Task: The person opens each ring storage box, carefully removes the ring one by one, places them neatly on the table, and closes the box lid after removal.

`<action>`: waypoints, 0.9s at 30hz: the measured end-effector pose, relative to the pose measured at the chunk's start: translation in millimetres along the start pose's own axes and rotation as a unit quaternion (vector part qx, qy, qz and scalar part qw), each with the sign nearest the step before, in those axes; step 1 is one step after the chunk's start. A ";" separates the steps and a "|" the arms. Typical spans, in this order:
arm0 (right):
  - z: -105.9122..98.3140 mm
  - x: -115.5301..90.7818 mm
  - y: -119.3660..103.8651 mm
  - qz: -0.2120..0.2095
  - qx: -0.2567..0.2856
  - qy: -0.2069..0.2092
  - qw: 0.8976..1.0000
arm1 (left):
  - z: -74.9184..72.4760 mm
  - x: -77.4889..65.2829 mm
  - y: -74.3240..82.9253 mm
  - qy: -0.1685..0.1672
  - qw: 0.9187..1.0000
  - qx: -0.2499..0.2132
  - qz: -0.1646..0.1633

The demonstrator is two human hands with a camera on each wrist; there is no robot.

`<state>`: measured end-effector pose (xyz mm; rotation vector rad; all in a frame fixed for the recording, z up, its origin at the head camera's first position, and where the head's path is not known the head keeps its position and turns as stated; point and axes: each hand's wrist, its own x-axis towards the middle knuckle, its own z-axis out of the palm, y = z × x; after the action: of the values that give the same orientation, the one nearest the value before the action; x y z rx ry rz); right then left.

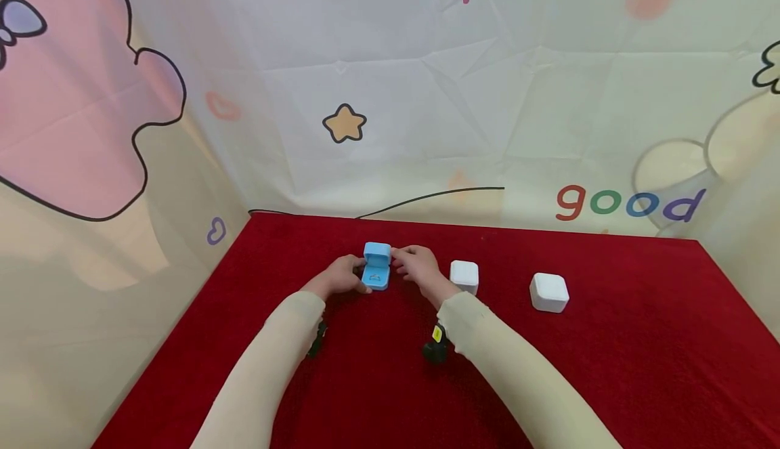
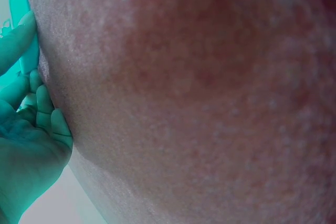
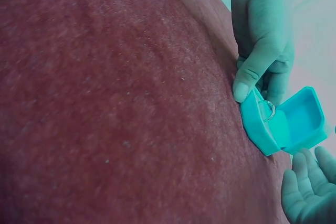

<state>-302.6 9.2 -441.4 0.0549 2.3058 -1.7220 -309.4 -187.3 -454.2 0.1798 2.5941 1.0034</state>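
Note:
A light blue ring box (image 1: 377, 254) stands on the red cloth with its lid raised and a ring (image 3: 271, 110) upright in its base. My left hand (image 1: 341, 275) holds the box from its left side, the thumb at the front corner and the fingers behind. On the other side is my right hand (image 1: 420, 266), its fingertips right at the lid's edge. In the right wrist view, several right-hand fingers (image 3: 310, 182) are loosely bent beside the lid. Only a side of the box (image 2: 30, 51) shows past the fingers in the left wrist view.
Two white rounded boxes (image 1: 464, 273) stand on the red cloth (image 1: 378, 381) to the right of my right hand, the farther white box (image 1: 549, 292) well off to the side. Behind the table hangs a pale printed curtain (image 1: 414, 124).

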 end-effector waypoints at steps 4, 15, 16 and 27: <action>-2.1 -2.1 1.5 -0.003 0.007 0.001 1.000 | 0.5 0.2 -0.2 0.003 1.000 -0.001 -0.004; -5.1 -10.0 5.1 -0.030 -0.014 0.002 0.999 | -0.4 0.7 -0.6 -0.002 1.000 0.014 0.008; -5.0 -10.6 5.6 -0.034 -0.019 0.002 0.999 | -0.8 1.0 -0.8 -0.003 1.000 0.018 0.012; 3.4 -16.4 4.5 -0.073 -0.097 -0.020 0.992 | -3.0 1.8 -4.0 -0.017 0.999 0.023 0.044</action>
<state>-285.4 9.3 -442.8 -0.1874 2.4887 -1.5378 -312.2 -191.7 -455.3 0.3238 2.6000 0.9626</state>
